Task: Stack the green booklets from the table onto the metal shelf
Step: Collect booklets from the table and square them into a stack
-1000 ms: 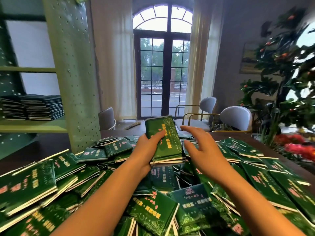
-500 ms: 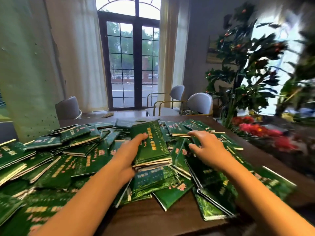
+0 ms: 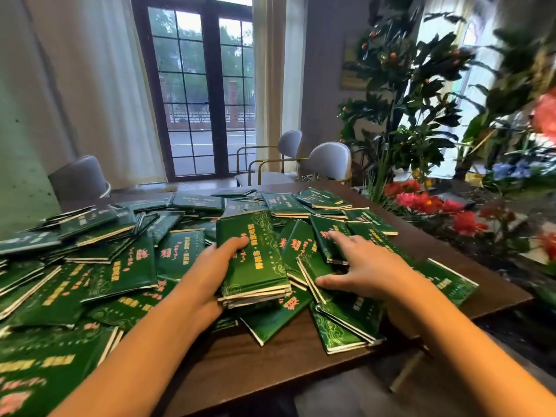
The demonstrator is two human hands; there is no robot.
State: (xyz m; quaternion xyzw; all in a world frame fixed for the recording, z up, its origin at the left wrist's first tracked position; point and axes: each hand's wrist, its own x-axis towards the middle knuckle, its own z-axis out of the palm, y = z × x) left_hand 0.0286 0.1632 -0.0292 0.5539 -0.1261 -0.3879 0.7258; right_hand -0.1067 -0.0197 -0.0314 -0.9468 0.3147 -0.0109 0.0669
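While the left hand [image 3: 207, 275] is gripping a small stack [image 3: 255, 257] of green booklets, its thumb is pressing on the top cover and its other fingers are hiding underneath. This bundle is sitting just right of the left palm, its lower edge resting on the heap. The right hand [image 3: 364, 266] is lying flat with its fingers spread, holding nothing. Its fingertips are touching a loose booklet [image 3: 323, 236] just beyond them, and its thumb is pointing back toward the bundle.

Loose green booklets [image 3: 114, 266] are sprawling far out to the left of the left hand, ahead of both hands and under the right wrist, all overlapping at odd angles on the table [image 3: 270, 362]. Its bare wood is showing only between the forearms and past the right hand.

Judging by this, gathering is what is going on, and the job is looking far from finished: dozens are waiting on the table and only a few are being held. The metal shelf is not showing plainly in this view, so how many are sitting there I cannot tell.
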